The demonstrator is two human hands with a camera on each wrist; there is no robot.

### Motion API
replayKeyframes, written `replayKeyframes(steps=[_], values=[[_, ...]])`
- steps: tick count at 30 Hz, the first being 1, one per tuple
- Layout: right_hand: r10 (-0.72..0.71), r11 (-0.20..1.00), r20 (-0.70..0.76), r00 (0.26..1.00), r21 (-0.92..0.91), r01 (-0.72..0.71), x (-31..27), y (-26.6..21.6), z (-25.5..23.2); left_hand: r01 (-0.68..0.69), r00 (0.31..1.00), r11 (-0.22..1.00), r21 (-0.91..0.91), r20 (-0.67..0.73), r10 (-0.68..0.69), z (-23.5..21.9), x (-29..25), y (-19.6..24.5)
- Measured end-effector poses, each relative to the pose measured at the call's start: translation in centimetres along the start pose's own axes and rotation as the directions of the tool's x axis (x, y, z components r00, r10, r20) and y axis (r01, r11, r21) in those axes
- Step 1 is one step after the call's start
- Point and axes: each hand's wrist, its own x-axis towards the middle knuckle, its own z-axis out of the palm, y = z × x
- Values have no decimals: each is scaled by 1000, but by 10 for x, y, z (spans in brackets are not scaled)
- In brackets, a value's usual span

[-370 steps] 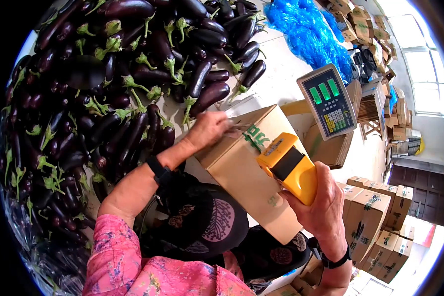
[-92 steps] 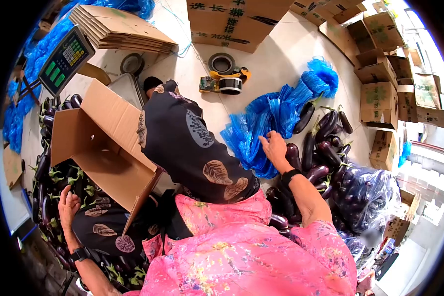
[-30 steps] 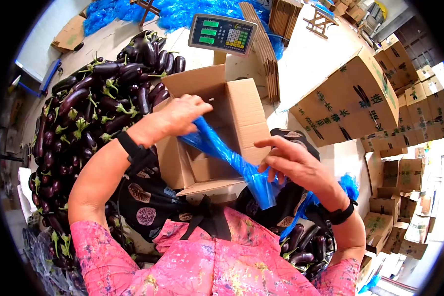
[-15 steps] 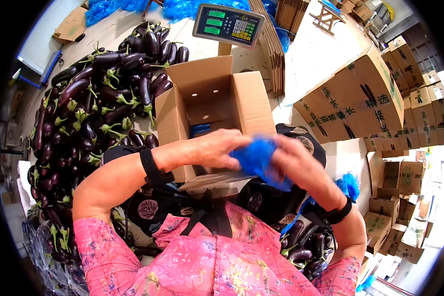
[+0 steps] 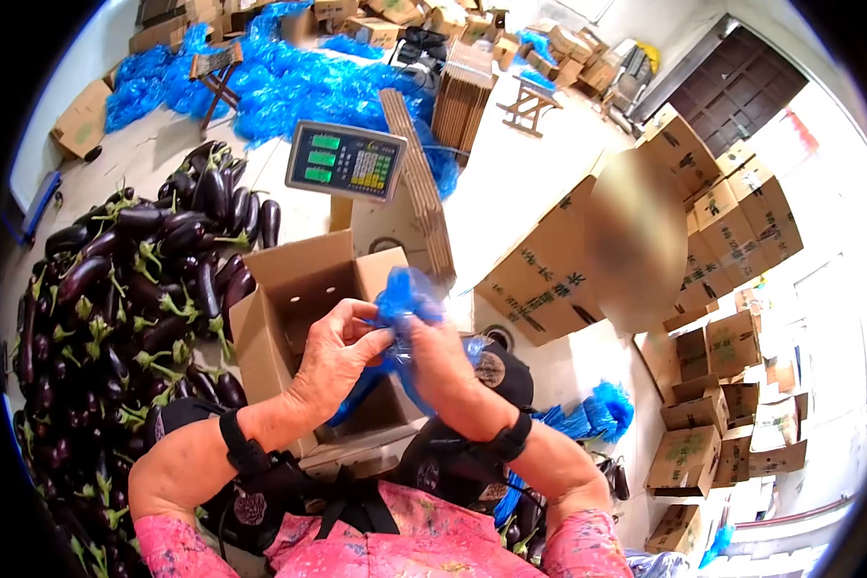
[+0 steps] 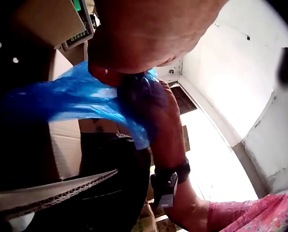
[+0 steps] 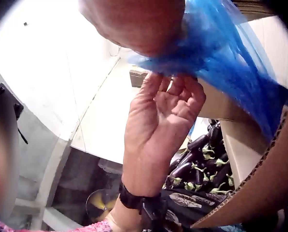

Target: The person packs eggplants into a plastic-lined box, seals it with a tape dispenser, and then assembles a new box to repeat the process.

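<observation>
Both hands hold a blue plastic bag (image 5: pixel 407 297) above the right side of an open cardboard box (image 5: pixel 308 270). The left hand (image 5: pixel 335 358) pinches the bag's edge between thumb and fingers; its palm side shows in the right wrist view, below the blue film (image 7: pixel 206 53). The right hand (image 5: pixel 443 366) grips the bag from the other side, its fingertips partly hidden by the plastic. In the left wrist view, the bag (image 6: pixel 86 96) stretches sideways from the hands toward the box. Part of the bag hangs down into the box opening.
A large eggplant pile (image 5: pixel 135 318) lies left of the box. Behind the box stand a scale display (image 5: pixel 347 161) and flattened cartons (image 5: pixel 419 193). Printed boxes (image 5: pixel 539 275) stand at the right. More blue bags (image 5: pixel 597 412) lie by the right knee, others (image 5: pixel 289 91) on the far floor.
The view has tilted up and shifted right. The hands, close together on the crumpled bag half a second ago, now hold it higher and more spread, with part hanging into the box.
</observation>
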Motion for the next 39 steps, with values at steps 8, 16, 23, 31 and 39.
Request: replayKeyframes(steps=[8,16,23,31,39], values=[[86,963,41,995,-259,-72,5,-2,-40,32,991,955,-296,-113,-68,-61,24,19],[550,243,434,713,-900,361,-71,-53,-57,-35,998,885,-465,-54,11,-104,46,19],[-76,298,368,927,-879,373,-43,-113,-24,-13,1000,983,-181,18,17,-79,36,35],[363,703,489,794,-703,112,31,-42,30,-142,987,914,379,128,101,-77,20,62],[125,890,309,943,-454,31,34,-25,33,-57,957,987,153,-272,97,-41,-19,24]])
